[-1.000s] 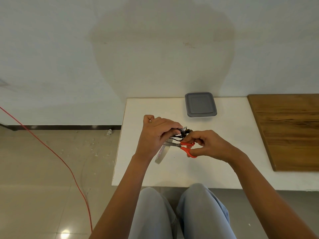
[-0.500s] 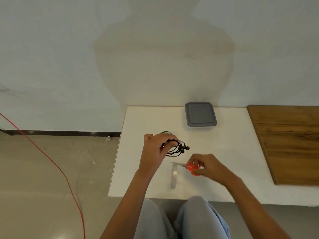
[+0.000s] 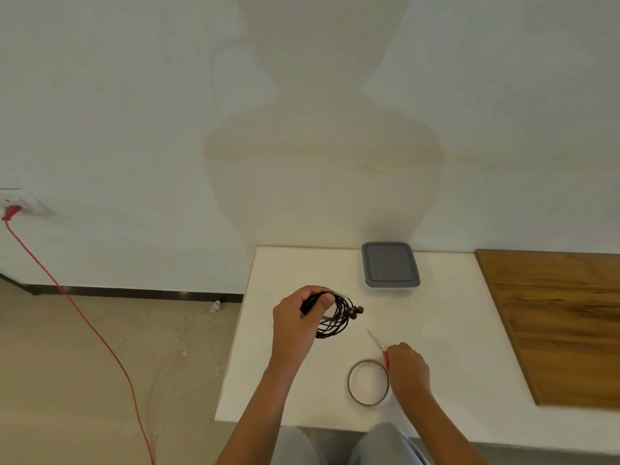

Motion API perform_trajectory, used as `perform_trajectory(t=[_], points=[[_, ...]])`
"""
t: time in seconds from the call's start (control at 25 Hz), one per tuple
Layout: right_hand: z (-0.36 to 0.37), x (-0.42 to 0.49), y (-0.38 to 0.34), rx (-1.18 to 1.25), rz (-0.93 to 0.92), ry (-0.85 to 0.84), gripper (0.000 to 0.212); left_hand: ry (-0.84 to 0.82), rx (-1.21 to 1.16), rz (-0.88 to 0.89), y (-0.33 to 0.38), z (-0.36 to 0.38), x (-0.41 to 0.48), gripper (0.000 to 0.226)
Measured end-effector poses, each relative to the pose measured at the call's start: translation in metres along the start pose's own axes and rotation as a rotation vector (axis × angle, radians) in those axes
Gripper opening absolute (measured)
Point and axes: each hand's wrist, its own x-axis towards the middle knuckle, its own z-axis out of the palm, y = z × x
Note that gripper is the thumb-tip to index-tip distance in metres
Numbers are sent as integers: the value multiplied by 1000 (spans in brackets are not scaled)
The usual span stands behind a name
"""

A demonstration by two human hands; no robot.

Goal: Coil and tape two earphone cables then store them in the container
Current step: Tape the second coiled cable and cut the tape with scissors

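You sit at a white desk (image 3: 453,330) set against the wall. A grey lidded container (image 3: 390,265) stands at its far edge. Toward you from the container, near the front edge, a tape ring (image 3: 349,380) lies flat. Right of the container, a wooden board (image 3: 563,323) covers that end. Red-handled scissors (image 3: 375,338), in your right hand (image 3: 407,367), lie between container and ring; whether they touch the desk is unclear.

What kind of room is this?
Probably a plain indoor workroom, hard to say: a white table against a bare wall, a tiled floor, and a red cord plugged into a wall socket.
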Motion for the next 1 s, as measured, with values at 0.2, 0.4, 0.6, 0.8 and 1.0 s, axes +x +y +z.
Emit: perform_trajectory(t=[0.2, 0.4, 0.6, 0.8, 1.0], points=[[-67, -23, -26, 587, 51, 193, 14, 1, 13, 15, 26, -12, -3, 8], [-170, -102, -87, 1518, -88, 78, 16, 74, 58, 166, 67, -19, -21, 13], [-195, -136, -115, 1855, 34, -213, 22, 152, 48, 345, 103, -19, -61, 19], [-212, -164, -120, 2071, 102, -341, 25, 262, 60, 359, 117, -24, -92, 19], [-218, -181, -116, 2080, 119, -377, 30, 254, -1, 312, 129, -24, -122, 22]])
